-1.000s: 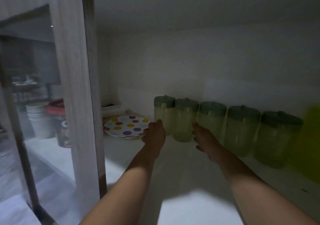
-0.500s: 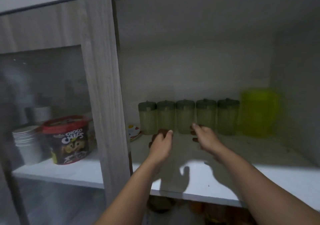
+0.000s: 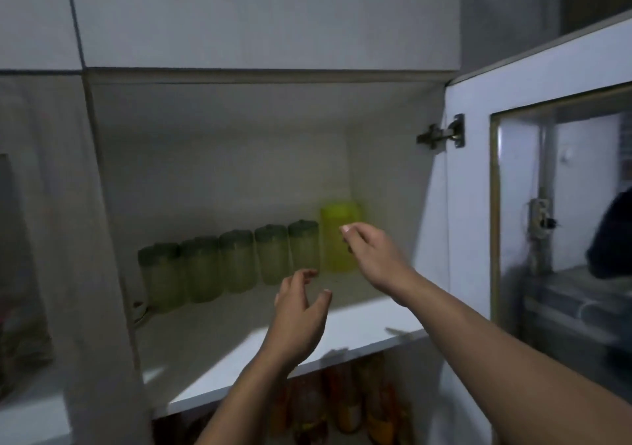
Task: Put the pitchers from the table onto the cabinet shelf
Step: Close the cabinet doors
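Note:
Several pale green pitchers with dark green lids [image 3: 236, 261] stand in a row along the back of the white cabinet shelf [image 3: 219, 352]. A brighter yellow-green pitcher [image 3: 333, 239] stands at the right end of the row, in the corner. My left hand [image 3: 301, 311] hovers open above the shelf's front half, fingers spread, holding nothing. My right hand [image 3: 372, 256] is raised in front of the yellow-green pitcher, fingers loosely apart and empty; it hides part of that pitcher.
The cabinet door [image 3: 513, 205] with a glass pane stands open on the right, its hinge [image 3: 443, 133] near the top. A wooden divider post [image 3: 102, 273] bounds the shelf on the left. Orange packaged goods [image 3: 342, 407] sit on the lower shelf.
The view has pulled back and swung right, so the open door now shows. Both hands have drawn away from the lidded pitchers, and my right hand rose toward the yellow-green one.

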